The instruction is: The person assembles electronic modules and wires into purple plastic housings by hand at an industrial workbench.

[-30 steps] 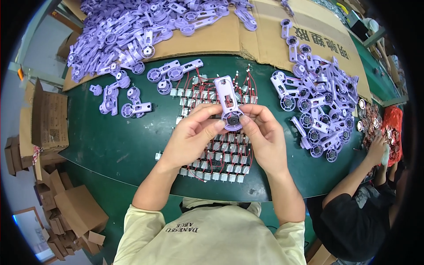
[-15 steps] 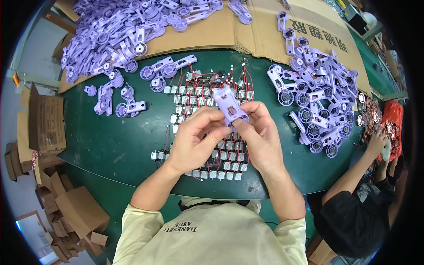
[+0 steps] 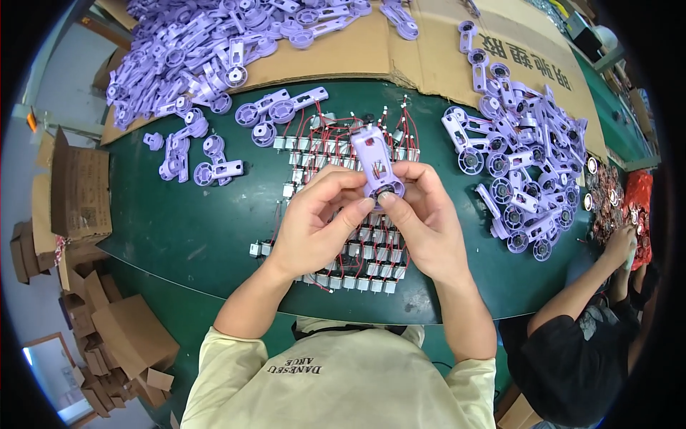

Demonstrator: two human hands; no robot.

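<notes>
Between both hands I hold a purple plastic housing (image 3: 370, 154), a long piece with a cut-out slot and a round ring end pointing toward me. My left hand (image 3: 321, 218) is closed on the ring's left side, thumb on its edge. My right hand (image 3: 426, 222) grips the other side, its thumb pressed at the ring, where a dark part sits inside. Under the hands lie rows of small silver motors (image 3: 371, 270) with red wires (image 3: 339, 121), partly hidden by my hands.
A large heap of purple housings (image 3: 186, 64) lies on cardboard (image 3: 357, 61) at the far left. Another pile of housings (image 3: 529, 157), with dark parts in their rings, is on the right. A co-worker's arm (image 3: 586, 279) reaches toward small parts by a red bag (image 3: 638, 196).
The housing has tilted more upright, showing its ring end and the dark part in it. My right thumb has shifted on the ring. The whole view has moved slightly.
</notes>
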